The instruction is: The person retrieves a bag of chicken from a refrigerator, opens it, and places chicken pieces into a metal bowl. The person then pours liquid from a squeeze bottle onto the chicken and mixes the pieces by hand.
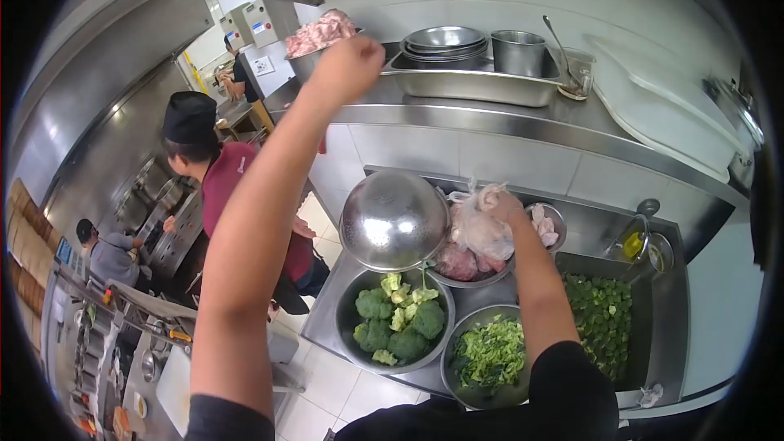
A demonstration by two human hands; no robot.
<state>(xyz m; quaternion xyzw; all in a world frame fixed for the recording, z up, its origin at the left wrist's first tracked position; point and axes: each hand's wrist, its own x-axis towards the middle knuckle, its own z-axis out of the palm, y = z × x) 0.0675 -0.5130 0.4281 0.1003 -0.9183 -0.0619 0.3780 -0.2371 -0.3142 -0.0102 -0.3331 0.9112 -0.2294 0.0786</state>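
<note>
Beneath the right hand [506,207], which bunches a bag [480,230] of thin, crinkled plastic, lies raw meat [454,263] in a bowl [470,284]; the slick film could slip or tear if tugged. Just left of that grip, a perforated steel colander [395,222] might slide onto knobbly broccoli [374,304] if nudged. Farther up-left, the left hand [351,67] curls beside a pot [301,67] of lumpy pink meat [318,33], its hold unclear.
</note>
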